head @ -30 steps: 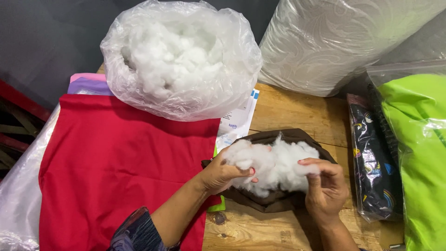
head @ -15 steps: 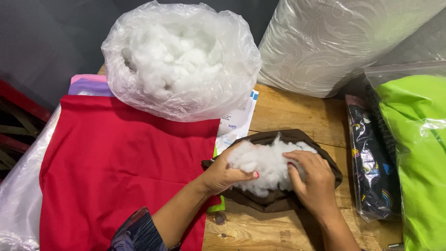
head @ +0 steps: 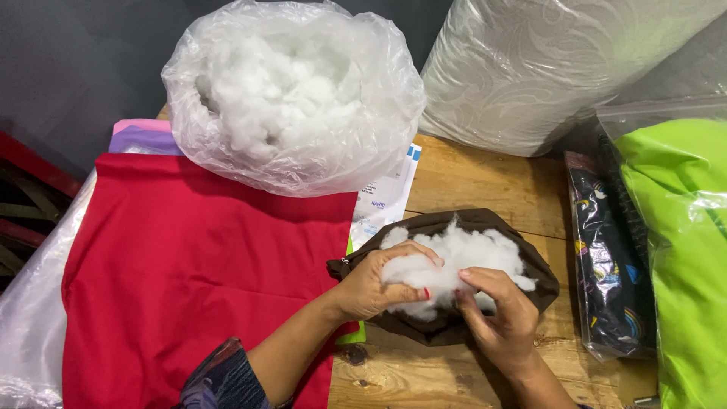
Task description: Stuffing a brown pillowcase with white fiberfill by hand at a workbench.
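Observation:
A dark brown fabric cover (head: 530, 261) lies on the wooden table (head: 485, 185), with a wad of white fibre stuffing (head: 462, 254) bulging out of its opening. My left hand (head: 375, 284) grips the near left side of that wad, fingers curled around it. My right hand (head: 500, 314) presses into the stuffing at the cover's front edge, fingers closed on the fluff. A big clear plastic bag of the same white stuffing (head: 291, 95) stands at the back left.
Red cloth (head: 189, 265) covers the left of the table over pink and purple fabric. A large white wrapped roll (head: 545, 68) leans at the back right. Bright green fabric in plastic (head: 681, 242) and a dark patterned packet (head: 606, 257) lie on the right. Printed paper (head: 386, 197) lies under the bag.
My right hand moved from the right side of the wad to its front edge. The stuffing sits lower and more bunched between both hands. My left hand kept its grip.

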